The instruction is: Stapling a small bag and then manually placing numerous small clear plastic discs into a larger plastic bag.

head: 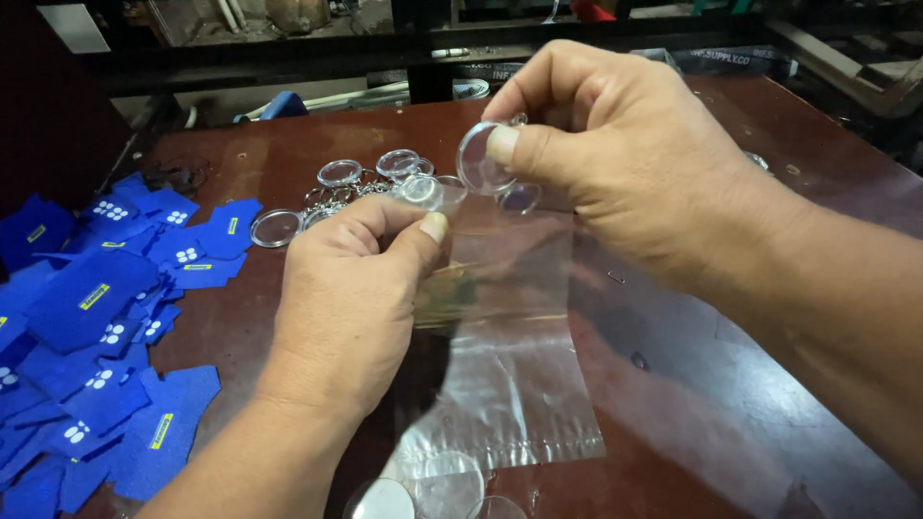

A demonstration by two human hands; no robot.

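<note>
Clear discs (437, 490) at the near edge, two hands above with a plastic bag.

Farther left, scattered over the dark red table (769, 384): blue felt pieces (106, 317) with white dots and yellow tags. Next, left hand (351, 298), fingers closed, pinching the top edge of the clear plastic bag (510, 356) between thumb and forefinger; bag thin, see-through, glossy, hanging from the grip and trailing onto the table. Beyond the knuckles, a cluster of clear round keyring cases (336, 187) with metal rings. Rightmost, right hand (615, 159), thumb and fingers clamped on a clear round disc (478, 159), transparent, thick-rimmed, held on edge just above the bag's mouth.
</note>
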